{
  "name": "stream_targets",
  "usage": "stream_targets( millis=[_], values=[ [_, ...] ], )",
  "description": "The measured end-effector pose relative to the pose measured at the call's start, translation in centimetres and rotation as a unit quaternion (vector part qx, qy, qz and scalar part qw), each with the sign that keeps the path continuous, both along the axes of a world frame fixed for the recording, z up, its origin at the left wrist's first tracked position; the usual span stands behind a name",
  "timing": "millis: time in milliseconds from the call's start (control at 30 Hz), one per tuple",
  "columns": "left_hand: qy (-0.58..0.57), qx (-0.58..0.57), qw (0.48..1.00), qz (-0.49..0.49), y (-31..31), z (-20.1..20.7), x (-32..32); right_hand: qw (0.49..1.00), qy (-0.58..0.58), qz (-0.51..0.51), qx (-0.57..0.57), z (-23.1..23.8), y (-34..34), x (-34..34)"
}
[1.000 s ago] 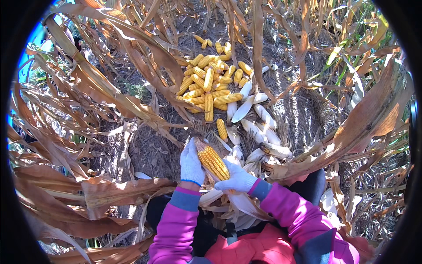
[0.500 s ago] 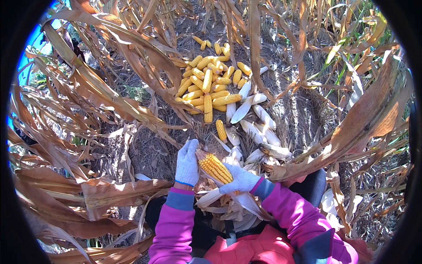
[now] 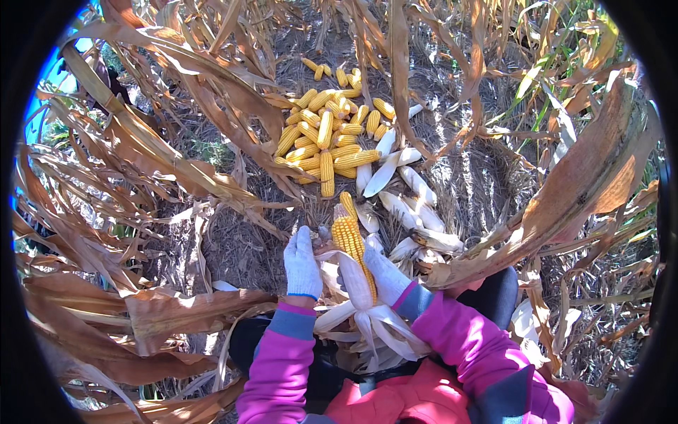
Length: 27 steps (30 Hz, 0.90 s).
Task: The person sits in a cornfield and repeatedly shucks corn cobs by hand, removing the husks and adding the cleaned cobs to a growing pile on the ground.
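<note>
A partly husked ear of corn (image 3: 347,239) stands nearly upright in front of me, its yellow kernels bare on the upper right side. My right hand (image 3: 385,274), in a white knitted glove, is closed around it from the right. Pale husk (image 3: 361,290) still covers its lower left and spreads downward in loose strips. My left hand (image 3: 302,266), gloved the same way, is at the ear's left with its fingers pointing up and together. It pinches the edge of a husk strip pulled away from the ear; its thumb is mostly hidden.
A pile of husked yellow cobs (image 3: 325,134) lies on the ground ahead. Right of it are several ears in pale husks (image 3: 417,205). Dry corn stalks and leaves (image 3: 169,152) arch in on the left, and a big brown leaf (image 3: 565,191) reaches in from the right.
The ear has turned from leaning left to nearly upright. A husk strip now stretches leftward from it toward my left hand. My right hand has shifted slightly up along its right side.
</note>
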State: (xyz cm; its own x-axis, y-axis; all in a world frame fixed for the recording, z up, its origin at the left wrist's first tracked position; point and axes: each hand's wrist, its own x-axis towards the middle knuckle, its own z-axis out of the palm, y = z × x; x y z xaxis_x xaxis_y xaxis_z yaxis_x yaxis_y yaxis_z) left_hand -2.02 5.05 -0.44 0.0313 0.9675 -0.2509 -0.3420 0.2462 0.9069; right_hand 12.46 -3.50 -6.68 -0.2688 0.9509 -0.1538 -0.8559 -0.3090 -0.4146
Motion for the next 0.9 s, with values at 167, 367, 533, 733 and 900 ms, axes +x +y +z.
stream_targets(
  millis=[167,367,533,733,900],
  values=[
    [0.065,0.047,0.996,-0.032,-1.2,0.7,0.9,0.990,0.055,0.001,-0.128,0.3,0.0,-1.0],
    [0.075,-0.007,0.995,-0.071,-2.4,1.4,0.1,0.984,-0.150,-0.075,-0.058,0.5,0.7,0.2],
    [0.112,-0.021,0.993,0.027,-1.6,2.3,-2.8,0.937,-0.062,-0.327,-0.103,-0.6,3.6,6.8],
    [0.644,0.256,0.720,-0.039,-0.4,-1.3,-6.4,0.903,-0.044,-0.423,-0.059,0.8,4.4,8.9],
    [0.597,0.398,0.688,-0.113,-2.8,2.2,-3.0,0.906,-0.138,-0.400,0.007,2.1,3.9,7.8]
  ],
)
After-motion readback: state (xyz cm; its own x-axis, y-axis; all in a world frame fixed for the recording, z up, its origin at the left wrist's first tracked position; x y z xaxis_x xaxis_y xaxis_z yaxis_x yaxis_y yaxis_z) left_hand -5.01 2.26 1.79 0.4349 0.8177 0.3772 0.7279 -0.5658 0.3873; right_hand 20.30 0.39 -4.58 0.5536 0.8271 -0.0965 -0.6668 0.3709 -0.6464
